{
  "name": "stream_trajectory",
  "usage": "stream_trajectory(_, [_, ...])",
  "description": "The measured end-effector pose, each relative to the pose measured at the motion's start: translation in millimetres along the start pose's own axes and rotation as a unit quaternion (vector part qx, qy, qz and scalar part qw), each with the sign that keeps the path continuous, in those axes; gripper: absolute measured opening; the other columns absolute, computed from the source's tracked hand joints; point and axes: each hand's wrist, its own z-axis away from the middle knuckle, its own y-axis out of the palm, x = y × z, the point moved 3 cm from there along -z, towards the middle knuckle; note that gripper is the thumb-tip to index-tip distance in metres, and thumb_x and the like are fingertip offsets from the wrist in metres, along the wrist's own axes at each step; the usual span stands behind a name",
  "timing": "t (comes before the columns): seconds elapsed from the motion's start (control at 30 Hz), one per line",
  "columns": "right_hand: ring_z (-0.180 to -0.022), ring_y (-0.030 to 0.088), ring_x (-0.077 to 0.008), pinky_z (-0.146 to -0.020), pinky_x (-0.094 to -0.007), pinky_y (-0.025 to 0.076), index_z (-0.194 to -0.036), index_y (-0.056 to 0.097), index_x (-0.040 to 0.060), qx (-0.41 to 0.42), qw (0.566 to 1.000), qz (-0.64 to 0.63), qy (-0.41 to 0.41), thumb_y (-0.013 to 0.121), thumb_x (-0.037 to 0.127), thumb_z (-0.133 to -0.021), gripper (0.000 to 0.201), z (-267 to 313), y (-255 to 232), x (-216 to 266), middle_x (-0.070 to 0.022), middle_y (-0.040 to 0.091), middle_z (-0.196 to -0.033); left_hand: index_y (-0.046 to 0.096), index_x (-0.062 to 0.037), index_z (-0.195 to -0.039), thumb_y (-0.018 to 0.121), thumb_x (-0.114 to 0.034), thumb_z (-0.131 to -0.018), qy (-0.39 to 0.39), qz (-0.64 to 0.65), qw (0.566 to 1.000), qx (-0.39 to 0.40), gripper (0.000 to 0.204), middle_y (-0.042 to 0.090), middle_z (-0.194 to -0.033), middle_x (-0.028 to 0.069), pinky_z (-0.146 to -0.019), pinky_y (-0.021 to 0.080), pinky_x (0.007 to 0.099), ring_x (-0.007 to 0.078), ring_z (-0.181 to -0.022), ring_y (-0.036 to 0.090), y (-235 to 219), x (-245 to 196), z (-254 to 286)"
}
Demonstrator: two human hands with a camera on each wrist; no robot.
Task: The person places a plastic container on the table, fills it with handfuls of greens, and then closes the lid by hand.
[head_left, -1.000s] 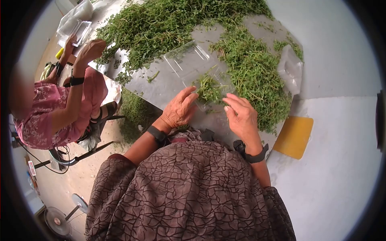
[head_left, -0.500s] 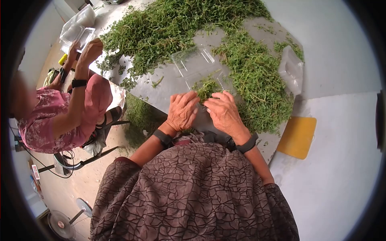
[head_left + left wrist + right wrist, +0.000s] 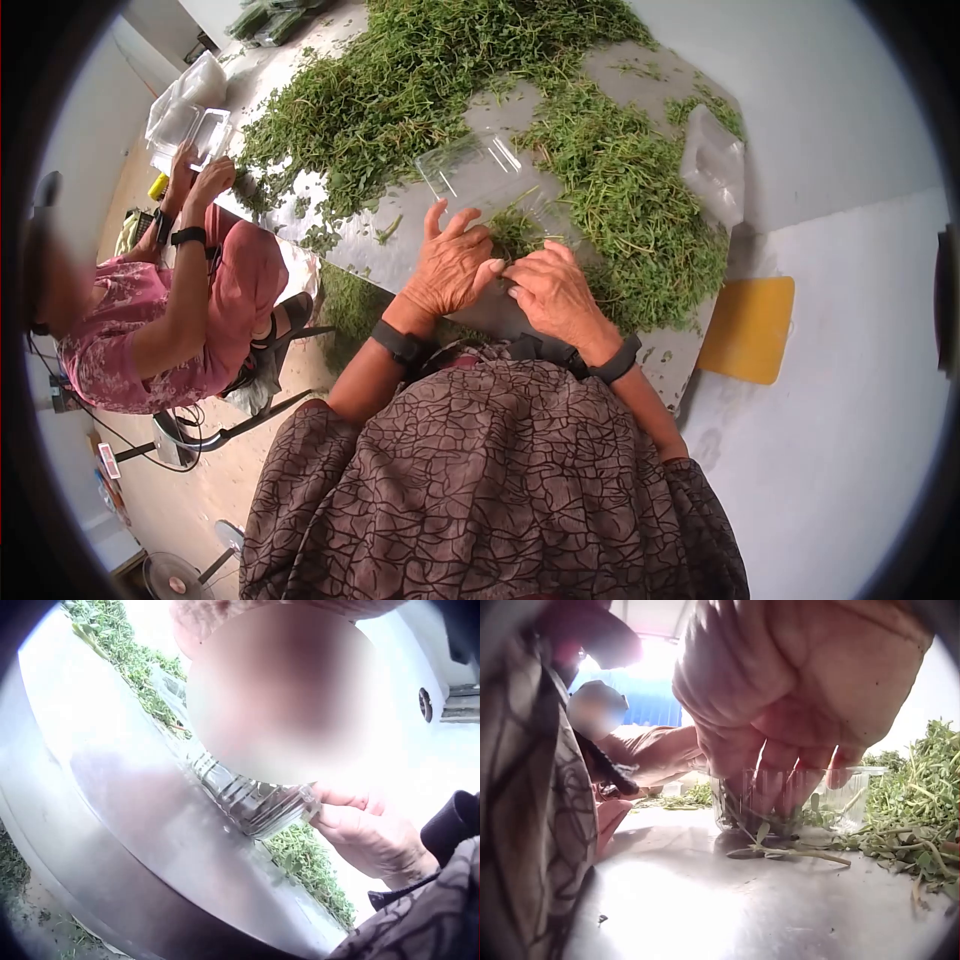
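A clear hinged plastic container lies on the table with leafy green stems in its near half. At that near end, my right hand has curled fingers and grips the wall. In the right wrist view, its fingers reach down at the container wall, seen through the plastic, with a loose sprig lying just outside. My left hand is over the left near corner, index finger raised and fingers spread, thumb close to the right hand's fingertips. A blurred patch hides much of the left wrist view.
Large heaps of greens spread behind and right of the container. Stacked clear containers stand at the right edge. A yellow stool is beyond it. On the left, a seated person handles another clear container.
My right hand has come in from the container's right side to its near end. My left hand closed in beside it, then its fingers lifted and spread. The other person's raised hand has lowered.
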Motion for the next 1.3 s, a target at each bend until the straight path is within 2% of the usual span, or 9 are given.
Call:
stream_trajectory(0.13, [-0.095,0.059,-0.0232,-0.102,-0.0443,0.034,-0.095,0.067,0.0037,0.029,0.999,-0.002,0.017,0.067,0.01,-0.075,0.021,-1,-1,0,-0.008,0.065,-0.092,0.061,-0.0074,-0.066,0.045,-0.037,-0.09,-0.007,-0.007,0.999,-0.034,0.041,0.06,-0.082,0.0042,-0.109,0.011,0.053,0.0235,-0.112,0.047,-2,6,-3])
stream_trajectory(0.27, [-0.099,0.057,-0.0244,-0.1,-0.0444,0.035,-0.095,0.067,0.0038,0.031,0.999,-0.005,0.02,0.067,0.01,-0.075,0.021,1,-4,1,-0.0089,0.064,-0.096,0.063,-0.0066,-0.081,0.043,-0.035,-0.09,-0.019,0.005,1.0,-0.012,0.036,0.06,-0.094,0.0046,-0.109,0.012,0.0516,0.0238,-0.114,0.047,-10,2,0])
stream_trajectory(0.33, [-0.103,0.054,-0.0259,-0.099,-0.0446,0.036,-0.093,0.066,0.0036,-0.061,0.996,-0.048,0.045,0.067,0.011,-0.076,0.019,3,-7,3,-0.0106,0.063,-0.099,0.064,-0.0066,-0.09,0.041,-0.034,-0.091,-0.025,0.016,0.999,-0.015,0.036,0.059,-0.101,0.0051,-0.109,0.012,0.0506,0.0241,-0.115,0.047,-13,0,3])
stream_trajectory(0.43, [-0.107,0.052,-0.027,-0.1,-0.0447,0.035,-0.092,0.066,0.0021,-0.072,0.997,-0.031,0.026,0.066,0.014,-0.077,0.02,-1,-13,8,-0.0119,0.062,-0.103,0.064,-0.0055,-0.1,0.039,-0.036,-0.092,-0.014,0.035,0.998,-0.051,0.04,0.058,-0.112,0.0074,-0.109,0.012,0.0509,0.0259,-0.118,0.046,-14,-3,4])
stream_trajectory(0.53, [-0.106,0.052,-0.0264,-0.101,-0.0446,0.034,-0.093,0.066,0.0004,0.005,0.999,0.039,0.0,0.066,0.018,-0.078,0.022,1,-2,3,-0.012,0.063,-0.104,0.062,-0.0043,-0.104,0.038,-0.038,-0.093,0.013,0.035,0.998,-0.041,0.043,0.058,-0.117,0.0091,-0.109,0.012,0.0517,0.0274,-0.121,0.044,-4,-5,3])
stream_trajectory(0.6, [-0.105,0.053,-0.0261,-0.101,-0.0442,0.033,-0.09,0.066,-0.0015,-0.003,0.999,0.051,-0.006,0.066,0.019,-0.078,0.024,2,-1,3,-0.0126,0.063,-0.104,0.061,-0.0035,-0.109,0.038,-0.039,-0.093,0.007,0.047,0.995,0.086,0.045,0.057,-0.119,0.0102,-0.109,0.013,0.0519,0.0281,-0.122,0.044,3,-5,4])
stream_trajectory(0.8, [-0.104,0.054,-0.0271,-0.1,-0.0435,0.034,-0.087,0.068,0.0004,0.035,0.999,0.031,0.016,0.067,0.018,-0.078,0.02,2,-14,4,-0.0141,0.063,-0.106,0.057,-0.0027,-0.115,0.044,-0.033,-0.093,0.014,0.065,0.998,-0.008,0.04,0.052,-0.127,0.0125,-0.107,0.02,0.0494,0.0296,-0.12,0.045,-3,-9,12])
stream_trajectory(0.97, [-0.107,0.053,-0.028,-0.096,-0.0428,0.039,-0.097,0.066,0.001,-0.077,0.995,0.04,0.043,0.067,0.012,-0.078,0.022,6,-33,-2,-0.0124,0.062,-0.113,0.052,-0.0029,-0.121,0.047,-0.032,-0.092,-0.025,0.093,0.99,-0.1,0.041,0.046,-0.133,0.0151,-0.101,0.029,0.0476,0.0345,-0.12,0.044,2,-1,31])
stream_trajectory(1.3, [-0.113,0.049,-0.0298,-0.101,-0.0455,0.033,-0.112,0.059,0.0002,-0.046,0.99,0.136,0.014,0.066,0.013,-0.079,0.036,-24,-34,-16,-0.0126,0.059,-0.119,0.055,-0.0084,-0.124,0.052,-0.027,-0.087,0.022,0.091,0.994,-0.055,0.041,0.041,-0.138,0.0143,-0.096,0.034,0.0478,0.0337,-0.116,0.045,15,-12,39])
